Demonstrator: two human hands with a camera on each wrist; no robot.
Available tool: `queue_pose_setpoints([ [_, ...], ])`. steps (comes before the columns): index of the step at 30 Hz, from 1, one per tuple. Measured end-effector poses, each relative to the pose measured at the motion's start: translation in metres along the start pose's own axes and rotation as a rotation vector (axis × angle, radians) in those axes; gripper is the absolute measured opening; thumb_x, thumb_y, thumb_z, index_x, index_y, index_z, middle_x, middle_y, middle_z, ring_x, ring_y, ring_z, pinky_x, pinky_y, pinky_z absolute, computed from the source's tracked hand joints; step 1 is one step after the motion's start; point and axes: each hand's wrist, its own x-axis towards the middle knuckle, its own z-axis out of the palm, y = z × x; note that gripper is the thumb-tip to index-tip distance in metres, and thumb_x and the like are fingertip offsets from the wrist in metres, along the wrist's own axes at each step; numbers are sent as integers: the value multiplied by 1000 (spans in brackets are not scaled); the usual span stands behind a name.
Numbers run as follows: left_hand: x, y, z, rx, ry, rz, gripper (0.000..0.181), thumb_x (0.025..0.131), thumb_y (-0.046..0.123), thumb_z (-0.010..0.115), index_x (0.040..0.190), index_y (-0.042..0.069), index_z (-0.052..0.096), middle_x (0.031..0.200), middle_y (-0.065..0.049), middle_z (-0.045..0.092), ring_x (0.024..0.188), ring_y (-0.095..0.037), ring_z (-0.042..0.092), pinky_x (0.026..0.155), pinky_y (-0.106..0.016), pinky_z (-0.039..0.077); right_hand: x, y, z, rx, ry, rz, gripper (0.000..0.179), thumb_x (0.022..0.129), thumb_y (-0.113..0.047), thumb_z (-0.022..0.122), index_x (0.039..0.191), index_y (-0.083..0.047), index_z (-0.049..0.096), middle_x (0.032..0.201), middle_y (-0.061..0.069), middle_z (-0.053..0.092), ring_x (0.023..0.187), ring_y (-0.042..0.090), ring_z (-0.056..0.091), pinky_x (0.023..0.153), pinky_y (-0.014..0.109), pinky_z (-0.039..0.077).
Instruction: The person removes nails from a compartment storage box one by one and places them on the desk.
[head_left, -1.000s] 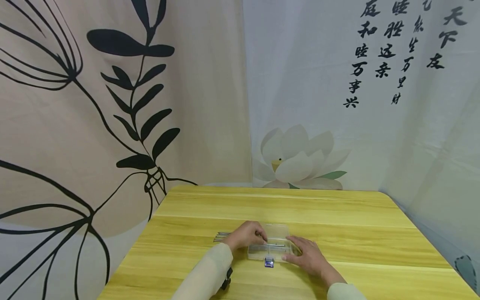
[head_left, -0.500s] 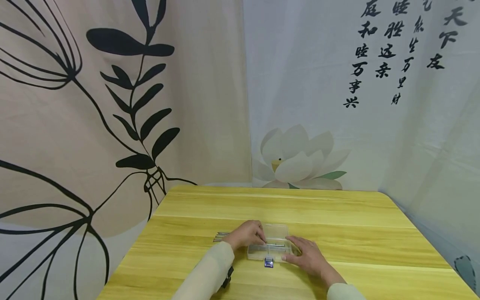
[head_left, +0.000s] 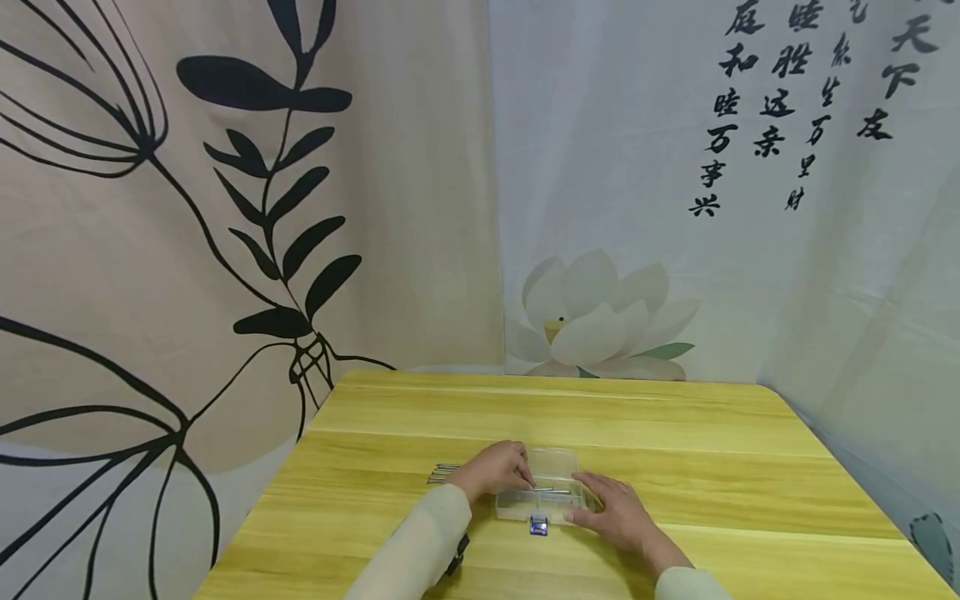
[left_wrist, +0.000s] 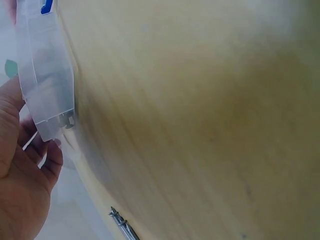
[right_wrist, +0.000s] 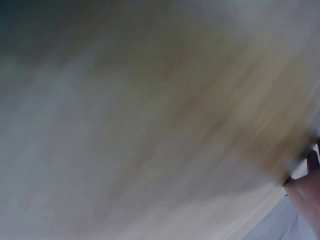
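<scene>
A clear plastic box (head_left: 516, 505) with its lid (head_left: 553, 459) raised stands on the table, a blue latch (head_left: 538, 525) hanging at its front. My left hand (head_left: 493, 470) reaches over the box's left end, fingers curled, and pinches the end of a slim metal rod (head_left: 553, 491) lying in the back compartment. In the left wrist view the left hand (left_wrist: 25, 175) is beside the box wall (left_wrist: 47, 75), its fingertips partly hidden. My right hand (head_left: 617, 510) holds the box's right end between thumb and fingers. The right wrist view is blurred, with the right hand (right_wrist: 305, 192) at its edge.
Several metal rods (head_left: 442, 472) lie on the wooden table (head_left: 675, 442) left of the box, partly behind the left hand. One pointed rod (left_wrist: 122, 225) shows in the left wrist view. A printed curtain (head_left: 420, 208) hangs behind the table.
Almost nothing differs. Both hands and the box keep their places; the head view has shifted very slightly.
</scene>
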Motion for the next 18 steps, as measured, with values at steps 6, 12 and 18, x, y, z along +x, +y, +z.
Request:
queue_pose_setpoints([
  [6,1,1,-1,24,-15,4,5,85,25,80,87,21,82,86,14,53,77,0,46,70,-18,43,0,0,0,-6,1,4,70,86,-46,75,143,-11,54,144,18,50,135,48,37,109,69,10],
  [12,4,5,-4,82,-38,29,5,87,25,79,89,21,82,85,15,54,75,1,47,70,-16,42,0,-2,-1,-4,5,6,70,85,-45,76,142,-10,55,143,18,51,134,48,38,109,68,13],
  [18,3,6,-4,98,-45,56,7,89,23,76,89,19,81,85,15,56,76,2,49,72,-15,44,0,-2,1,-2,6,11,69,86,-45,76,141,-10,55,143,18,51,134,47,39,109,67,15],
])
